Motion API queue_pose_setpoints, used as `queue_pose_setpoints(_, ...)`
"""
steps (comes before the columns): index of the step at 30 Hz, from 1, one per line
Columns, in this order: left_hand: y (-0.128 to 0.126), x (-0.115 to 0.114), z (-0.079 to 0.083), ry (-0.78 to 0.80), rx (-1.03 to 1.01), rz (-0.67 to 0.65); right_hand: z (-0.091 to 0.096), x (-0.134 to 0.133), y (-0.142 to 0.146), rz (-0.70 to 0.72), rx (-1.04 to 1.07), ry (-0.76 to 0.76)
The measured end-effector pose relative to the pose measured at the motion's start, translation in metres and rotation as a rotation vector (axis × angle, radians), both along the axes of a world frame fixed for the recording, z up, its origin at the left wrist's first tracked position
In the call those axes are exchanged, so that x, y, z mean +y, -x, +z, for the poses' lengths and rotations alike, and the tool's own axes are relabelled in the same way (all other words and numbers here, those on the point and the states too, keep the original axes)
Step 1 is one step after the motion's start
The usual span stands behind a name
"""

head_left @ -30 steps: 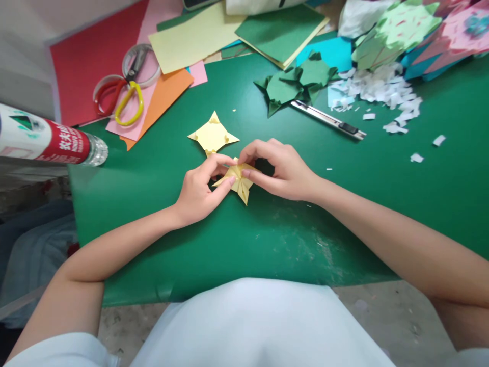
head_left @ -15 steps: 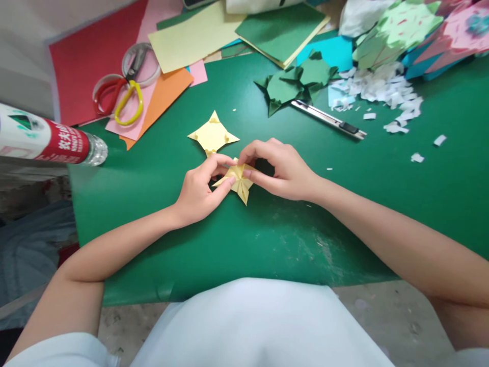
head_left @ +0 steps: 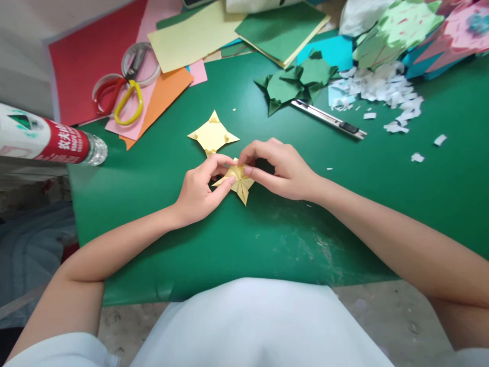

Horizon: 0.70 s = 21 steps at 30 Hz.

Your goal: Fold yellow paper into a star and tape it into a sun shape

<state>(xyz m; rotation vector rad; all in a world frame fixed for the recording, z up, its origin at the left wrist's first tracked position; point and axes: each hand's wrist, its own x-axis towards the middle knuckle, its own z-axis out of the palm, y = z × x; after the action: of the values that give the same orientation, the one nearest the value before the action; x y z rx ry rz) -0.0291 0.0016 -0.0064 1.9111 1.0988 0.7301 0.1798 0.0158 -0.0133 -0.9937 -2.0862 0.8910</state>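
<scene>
A folded yellow paper star (head_left: 241,187) with pointed corners and creases meeting at its middle is between my hands, just above or on the green table. My left hand (head_left: 202,191) grips its left side, thumb on top and fingers behind. From the right, my right hand (head_left: 280,171) pinches the upper right part of the same star with thumb and forefinger; that corner is partly hidden by the fingers. Just beyond my left hand lies a second yellow paper star (head_left: 213,135), flat, with small curled bits near its points.
Scissors (head_left: 130,84) rest on coloured sheets at the back left, near a lying bottle (head_left: 64,140). Dark green folded stars (head_left: 284,86), a box cutter (head_left: 330,120), white paper scraps (head_left: 385,89) and folded paper models (head_left: 399,30) occupy the back right of the table (head_left: 214,260).
My right thumb has shifted slightly up and inward on the star. The star's lower point has moved a touch left; my left hand looks still.
</scene>
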Motion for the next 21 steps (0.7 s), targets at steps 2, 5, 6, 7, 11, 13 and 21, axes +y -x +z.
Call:
queue_pose_setpoints(2, 0.0000, 0.0000, 0.0000, 0.001, -0.010, -0.004, -0.0004, 0.0002, 0.0001, 0.002, 0.005, 0.001)
queue_pose_setpoints(5, 0.0001, -0.0001, 0.0001, 0.009, -0.006, -0.002, -0.0010, 0.0005, 0.0002, 0.002, 0.002, 0.011)
queue_pose_setpoints(6, 0.0001, -0.0001, 0.0001, 0.010, -0.003, 0.000, -0.0011, 0.0006, 0.0003, 0.001, -0.001, 0.013)
queue_pose_setpoints(7, 0.0002, -0.0001, 0.0001, 0.009, -0.001, 0.001, -0.0012, 0.0007, 0.0003, 0.001, -0.004, 0.014)
queue_pose_setpoints(11, 0.0004, 0.0002, -0.0003, -0.011, -0.006, -0.006, -0.0013, 0.0009, 0.0001, 0.002, -0.019, 0.008)
queue_pose_setpoints(13, 0.0006, 0.0004, -0.0006, -0.023, -0.002, -0.010, -0.0014, 0.0010, 0.0001, 0.003, -0.018, 0.000)
queue_pose_setpoints(21, 0.0015, 0.0013, -0.0007, -0.095, 0.062, -0.040, -0.0010, -0.0017, 0.0017, -0.030, -0.003, -0.023)
